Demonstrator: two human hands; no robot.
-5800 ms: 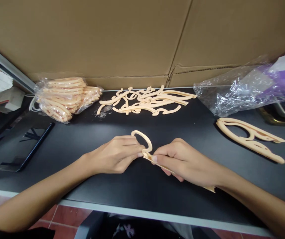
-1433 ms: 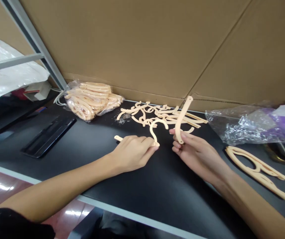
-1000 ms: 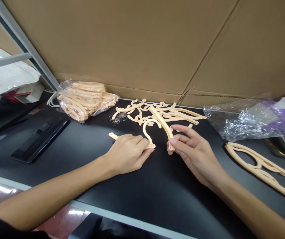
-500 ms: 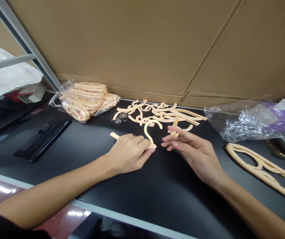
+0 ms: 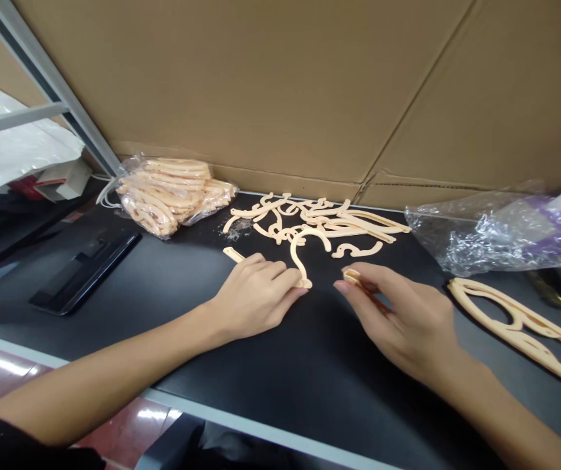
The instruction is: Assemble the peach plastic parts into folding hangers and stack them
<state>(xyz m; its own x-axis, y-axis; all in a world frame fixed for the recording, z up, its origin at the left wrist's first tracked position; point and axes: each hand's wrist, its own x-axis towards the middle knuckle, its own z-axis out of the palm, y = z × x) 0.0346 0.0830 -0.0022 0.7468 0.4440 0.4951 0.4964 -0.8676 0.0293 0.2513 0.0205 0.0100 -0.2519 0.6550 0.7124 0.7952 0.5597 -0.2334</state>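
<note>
Here, the left hand [image 5: 256, 295] pressed a hooked hanger piece [image 5: 295, 261] onto the black tabletop [image 5: 173, 287], fingers closed around it; just beside it, the right hand [image 5: 405, 316] pinched a short strip [image 5: 351, 275] near the loose pile [image 5: 319, 222]

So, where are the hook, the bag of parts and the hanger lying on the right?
hook [image 5: 294, 259]: head view, on its curved stem below the arc.
bag [image 5: 170, 192]: head view, middle of the clear plastic over the parts.
hanger [image 5: 458, 288]: head view, on its rounded left end.
</note>
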